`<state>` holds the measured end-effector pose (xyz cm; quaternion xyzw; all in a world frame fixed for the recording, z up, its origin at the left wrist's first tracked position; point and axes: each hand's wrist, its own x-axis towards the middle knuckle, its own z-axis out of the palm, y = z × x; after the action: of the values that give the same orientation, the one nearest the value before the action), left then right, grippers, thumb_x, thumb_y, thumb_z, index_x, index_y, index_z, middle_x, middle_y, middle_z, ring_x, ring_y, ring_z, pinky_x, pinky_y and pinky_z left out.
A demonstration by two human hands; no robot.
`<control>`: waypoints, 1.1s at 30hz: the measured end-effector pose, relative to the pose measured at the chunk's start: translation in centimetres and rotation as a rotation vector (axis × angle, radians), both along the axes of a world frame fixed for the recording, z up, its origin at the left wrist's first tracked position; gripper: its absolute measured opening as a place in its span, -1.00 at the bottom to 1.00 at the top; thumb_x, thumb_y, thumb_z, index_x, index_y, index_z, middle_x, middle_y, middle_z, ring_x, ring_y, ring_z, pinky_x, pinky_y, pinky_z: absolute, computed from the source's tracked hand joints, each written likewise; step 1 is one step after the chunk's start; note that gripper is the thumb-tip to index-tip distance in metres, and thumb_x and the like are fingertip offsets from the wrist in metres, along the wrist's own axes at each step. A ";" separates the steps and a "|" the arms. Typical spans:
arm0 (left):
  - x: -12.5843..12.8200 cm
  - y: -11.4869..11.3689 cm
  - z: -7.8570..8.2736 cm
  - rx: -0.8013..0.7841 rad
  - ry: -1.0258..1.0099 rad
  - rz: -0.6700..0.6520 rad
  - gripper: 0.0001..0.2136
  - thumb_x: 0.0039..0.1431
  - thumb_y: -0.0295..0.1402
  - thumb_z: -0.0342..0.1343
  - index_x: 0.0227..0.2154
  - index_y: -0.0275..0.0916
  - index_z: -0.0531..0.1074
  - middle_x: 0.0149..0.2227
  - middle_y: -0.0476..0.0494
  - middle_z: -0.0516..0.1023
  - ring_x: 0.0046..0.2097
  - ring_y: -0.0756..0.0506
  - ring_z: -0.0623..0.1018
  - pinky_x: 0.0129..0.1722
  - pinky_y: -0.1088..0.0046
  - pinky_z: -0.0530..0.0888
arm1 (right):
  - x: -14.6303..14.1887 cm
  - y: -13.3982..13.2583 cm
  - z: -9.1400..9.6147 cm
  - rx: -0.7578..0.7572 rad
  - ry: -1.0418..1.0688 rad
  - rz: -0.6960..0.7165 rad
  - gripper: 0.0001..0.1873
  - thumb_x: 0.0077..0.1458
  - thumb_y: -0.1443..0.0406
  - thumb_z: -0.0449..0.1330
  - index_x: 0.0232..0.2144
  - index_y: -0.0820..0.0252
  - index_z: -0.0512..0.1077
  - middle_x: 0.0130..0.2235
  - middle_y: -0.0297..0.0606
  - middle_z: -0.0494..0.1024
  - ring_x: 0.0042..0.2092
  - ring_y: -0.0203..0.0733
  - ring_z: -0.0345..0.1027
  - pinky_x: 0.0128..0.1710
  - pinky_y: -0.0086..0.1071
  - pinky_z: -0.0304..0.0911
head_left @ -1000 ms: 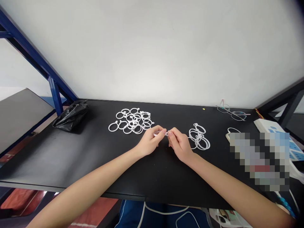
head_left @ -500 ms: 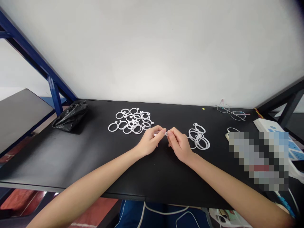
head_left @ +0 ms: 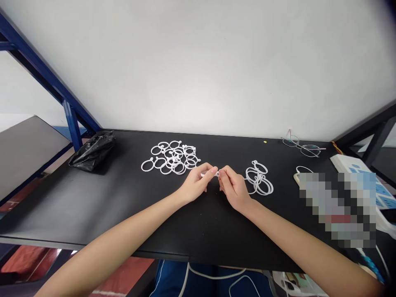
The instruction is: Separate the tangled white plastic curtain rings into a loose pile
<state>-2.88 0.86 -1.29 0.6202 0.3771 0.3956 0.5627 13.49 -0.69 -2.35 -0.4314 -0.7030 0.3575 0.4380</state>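
My left hand (head_left: 198,182) is closed around a white curtain ring (head_left: 203,175), most of it hidden by the fingers. My right hand (head_left: 234,186) pinches at the small end of that same ring, its fingertips close against the left thumb. What the right fingertips cover is too small to make out. Left of my hands lies a loose heap of white curtain rings (head_left: 147,166), many with a small round knob or eyelet on the rim. A smaller, overlapping group of similar rings (head_left: 264,186) rests just right of my right hand.
The rings lie on a black tabletop (head_left: 123,206) against a pale wall. A crumpled black plastic bag (head_left: 93,152) sits at the far left. Eyeglasses (head_left: 310,150) lie at the back right, near a white power strip (head_left: 352,165) and a blurred-out object (head_left: 337,210).
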 end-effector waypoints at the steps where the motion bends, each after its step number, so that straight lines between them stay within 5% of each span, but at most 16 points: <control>1: 0.0 0.0 0.0 0.004 0.008 -0.002 -0.60 0.23 0.03 -0.02 -0.40 -0.27 0.33 -0.52 0.07 0.25 -0.56 0.09 0.28 -0.56 0.56 0.34 | 0.0 0.0 0.0 -0.002 0.003 0.003 -0.67 0.35 0.12 -0.09 -0.43 0.10 0.19 -0.64 -0.49 0.16 -0.61 -0.33 0.08 -0.53 -0.42 0.18; 10: 0.1 -0.3 0.6 0.023 0.040 -0.010 -0.66 0.16 -0.05 0.14 -0.36 -0.27 0.32 -0.52 0.08 0.28 -0.52 0.09 0.28 -0.56 0.59 0.26 | 0.2 0.0 -0.1 0.002 0.008 0.024 -0.68 0.36 0.14 -0.09 -0.43 0.10 0.18 -0.63 -0.49 0.18 -0.61 -0.34 0.07 -0.56 -0.42 0.12; 33: 0.2 -0.4 0.2 0.043 0.059 -0.035 -0.67 0.23 -0.04 0.04 -0.32 -0.26 0.36 -0.45 0.01 0.38 -0.54 0.10 0.31 -0.58 0.58 0.23 | 0.0 0.1 0.0 -0.011 0.031 0.013 -0.64 0.37 0.14 -0.14 -0.46 0.11 0.16 -0.65 -0.50 0.15 -0.62 -0.34 0.07 -0.55 -0.41 0.15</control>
<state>-2.65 0.46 -1.09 0.6500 0.3742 0.3750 0.5448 13.45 -0.58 -2.37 -0.4238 -0.6970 0.3706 0.4441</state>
